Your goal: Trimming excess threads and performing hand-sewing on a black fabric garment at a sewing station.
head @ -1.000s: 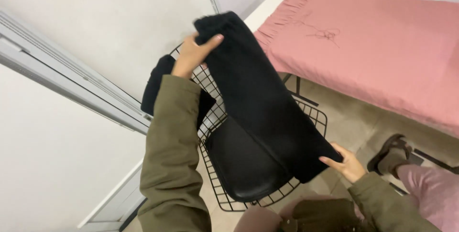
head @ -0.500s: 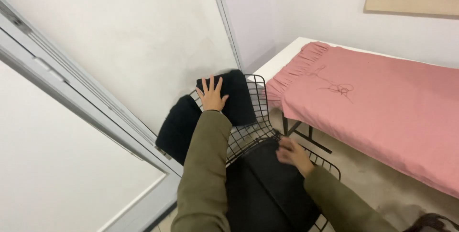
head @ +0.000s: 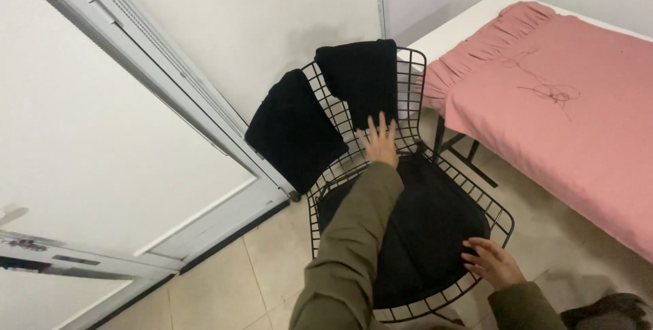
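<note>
Head view: at the lower right of the frame, the right hand (head: pixel 493 262) lay flat, fingers spread, on the round black seat cushion (head: pixel 415 228) of the black wire-mesh chair (head: pixel 415 64), holding nothing. Above it, near the centre, the left hand (head: pixel 379 141) pressed open against the mesh back, just below the black folded garment (head: pixel 360 78). A second ago that garment was held up in both hands; now it hung draped over the backrest beside another black cloth (head: pixel 294 129), released. Farther right stood the pink-covered table (head: pixel 564 99).
</note>
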